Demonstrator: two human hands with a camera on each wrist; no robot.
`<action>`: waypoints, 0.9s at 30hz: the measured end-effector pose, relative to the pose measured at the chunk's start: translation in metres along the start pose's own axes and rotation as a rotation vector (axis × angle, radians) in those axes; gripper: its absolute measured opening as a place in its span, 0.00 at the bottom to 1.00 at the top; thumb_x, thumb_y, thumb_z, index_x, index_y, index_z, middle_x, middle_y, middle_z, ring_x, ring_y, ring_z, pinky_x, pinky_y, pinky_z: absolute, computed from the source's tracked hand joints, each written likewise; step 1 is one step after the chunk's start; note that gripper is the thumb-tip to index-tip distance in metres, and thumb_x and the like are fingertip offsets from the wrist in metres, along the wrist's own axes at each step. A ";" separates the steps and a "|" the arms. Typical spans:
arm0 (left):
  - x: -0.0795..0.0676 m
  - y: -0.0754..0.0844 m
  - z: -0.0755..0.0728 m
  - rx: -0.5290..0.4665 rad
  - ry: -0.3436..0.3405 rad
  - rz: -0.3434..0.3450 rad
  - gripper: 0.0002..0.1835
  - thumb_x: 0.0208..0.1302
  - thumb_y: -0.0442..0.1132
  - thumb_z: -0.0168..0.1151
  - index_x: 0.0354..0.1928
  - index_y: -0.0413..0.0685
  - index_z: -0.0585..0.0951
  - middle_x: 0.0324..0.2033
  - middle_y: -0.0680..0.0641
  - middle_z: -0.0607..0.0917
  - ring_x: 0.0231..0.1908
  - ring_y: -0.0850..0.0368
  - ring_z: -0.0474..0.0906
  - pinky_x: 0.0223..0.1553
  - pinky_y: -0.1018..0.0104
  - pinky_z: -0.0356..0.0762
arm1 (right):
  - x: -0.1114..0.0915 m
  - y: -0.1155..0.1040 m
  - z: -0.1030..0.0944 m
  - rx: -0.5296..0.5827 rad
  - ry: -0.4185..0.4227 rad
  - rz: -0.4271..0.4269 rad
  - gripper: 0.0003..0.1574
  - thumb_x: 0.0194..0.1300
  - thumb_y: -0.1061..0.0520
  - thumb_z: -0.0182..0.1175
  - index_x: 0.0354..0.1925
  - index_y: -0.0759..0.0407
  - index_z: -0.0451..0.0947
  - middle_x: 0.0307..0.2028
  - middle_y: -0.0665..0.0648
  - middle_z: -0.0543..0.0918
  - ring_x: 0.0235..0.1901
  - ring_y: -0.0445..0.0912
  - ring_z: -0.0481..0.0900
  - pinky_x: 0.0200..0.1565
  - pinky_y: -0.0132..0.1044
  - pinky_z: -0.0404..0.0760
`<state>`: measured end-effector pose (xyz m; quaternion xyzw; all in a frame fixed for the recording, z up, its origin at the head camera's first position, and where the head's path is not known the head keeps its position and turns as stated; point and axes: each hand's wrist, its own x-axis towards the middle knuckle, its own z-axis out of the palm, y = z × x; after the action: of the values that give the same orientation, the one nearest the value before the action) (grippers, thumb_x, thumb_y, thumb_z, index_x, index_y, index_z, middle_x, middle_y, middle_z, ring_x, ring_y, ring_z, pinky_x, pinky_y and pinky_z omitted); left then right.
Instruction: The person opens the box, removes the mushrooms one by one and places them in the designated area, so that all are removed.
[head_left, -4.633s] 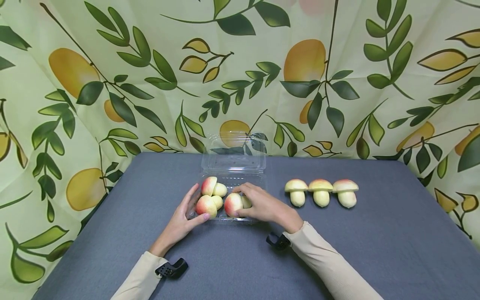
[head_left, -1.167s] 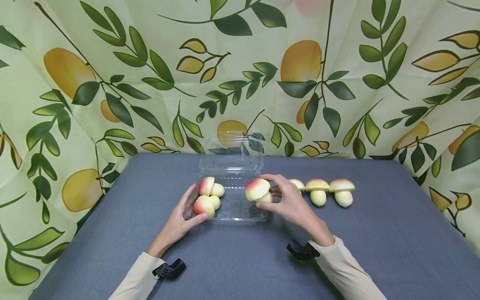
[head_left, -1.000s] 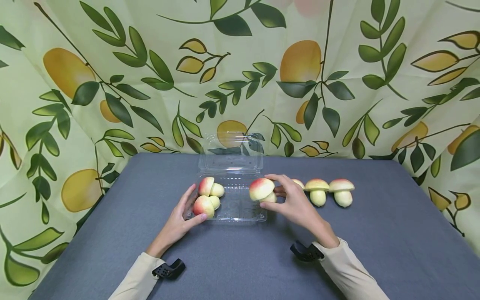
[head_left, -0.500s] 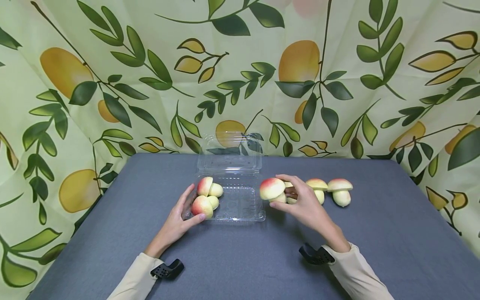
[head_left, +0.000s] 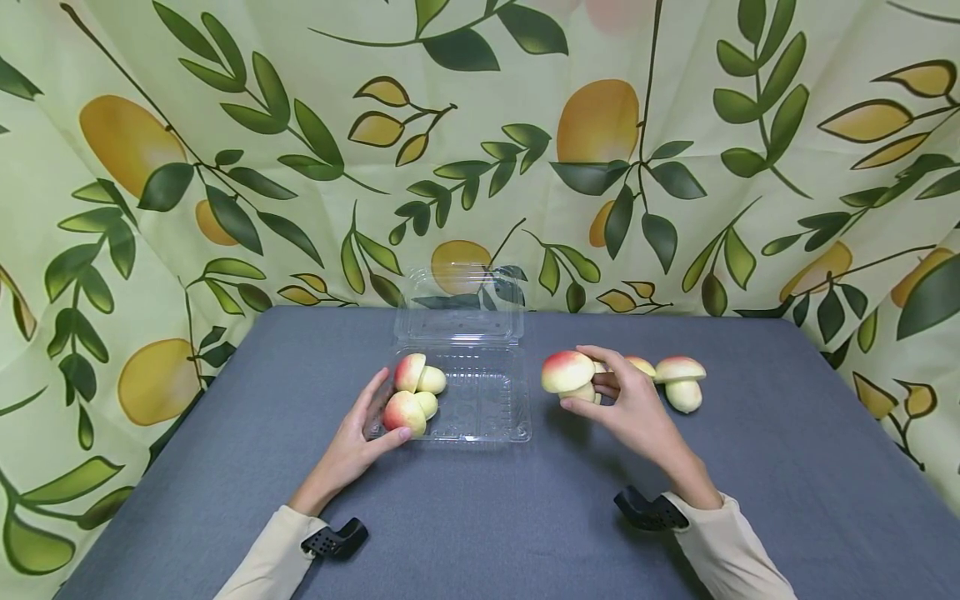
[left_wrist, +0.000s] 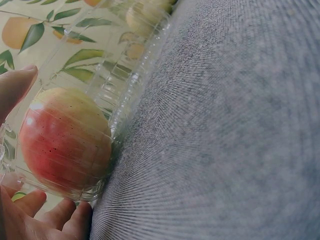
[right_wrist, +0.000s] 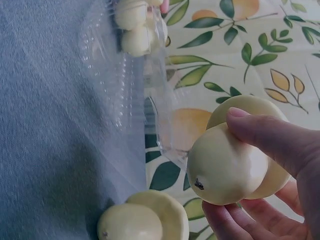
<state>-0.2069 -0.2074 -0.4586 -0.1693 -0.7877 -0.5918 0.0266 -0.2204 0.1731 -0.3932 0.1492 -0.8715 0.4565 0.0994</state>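
Right fingers [head_left: 609,356] grip mushroom [head_left: 567,372] above desk [head_left: 465,525]; left fingers [head_left: 367,395], extended, rest along left of clear container [head_left: 480,437]. Light pinch, stem down, without nudging right-hand row [head_left: 680,371], seems best.

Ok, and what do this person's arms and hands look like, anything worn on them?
Both arms wear plain cream long sleeves, left and right. At each cuff sits a curved black wrist band, left and right, with small holes in its strap. The left hand and right hand are ungloved. No cables show.
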 end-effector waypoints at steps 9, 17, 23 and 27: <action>0.000 0.000 -0.001 0.007 0.002 0.004 0.48 0.62 0.30 0.67 0.78 0.39 0.48 0.77 0.34 0.50 0.75 0.33 0.51 0.60 0.87 0.60 | -0.003 0.005 -0.013 -0.021 0.021 0.022 0.44 0.52 0.56 0.77 0.65 0.60 0.72 0.58 0.62 0.79 0.47 0.49 0.84 0.48 0.29 0.82; 0.000 0.000 0.000 0.004 0.003 0.006 0.48 0.62 0.30 0.66 0.78 0.40 0.48 0.77 0.34 0.50 0.75 0.33 0.50 0.60 0.87 0.60 | -0.002 0.010 -0.019 0.036 0.048 0.003 0.43 0.52 0.64 0.76 0.64 0.64 0.71 0.54 0.66 0.80 0.40 0.24 0.79 0.41 0.21 0.80; 0.000 0.000 0.000 0.001 0.002 0.007 0.48 0.62 0.30 0.66 0.77 0.39 0.48 0.77 0.34 0.50 0.75 0.32 0.50 0.61 0.88 0.59 | -0.003 0.010 -0.024 0.018 0.065 0.011 0.43 0.52 0.61 0.76 0.65 0.63 0.70 0.54 0.66 0.82 0.40 0.22 0.78 0.41 0.24 0.82; 0.000 -0.001 0.000 0.002 -0.001 0.011 0.48 0.62 0.30 0.66 0.77 0.38 0.48 0.77 0.34 0.50 0.75 0.32 0.50 0.61 0.87 0.59 | -0.005 0.009 -0.029 0.016 0.077 0.003 0.44 0.52 0.60 0.76 0.65 0.62 0.70 0.54 0.66 0.82 0.40 0.22 0.78 0.42 0.20 0.80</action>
<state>-0.2071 -0.2080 -0.4590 -0.1739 -0.7873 -0.5909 0.0293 -0.2182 0.2023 -0.3849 0.1310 -0.8636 0.4689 0.1311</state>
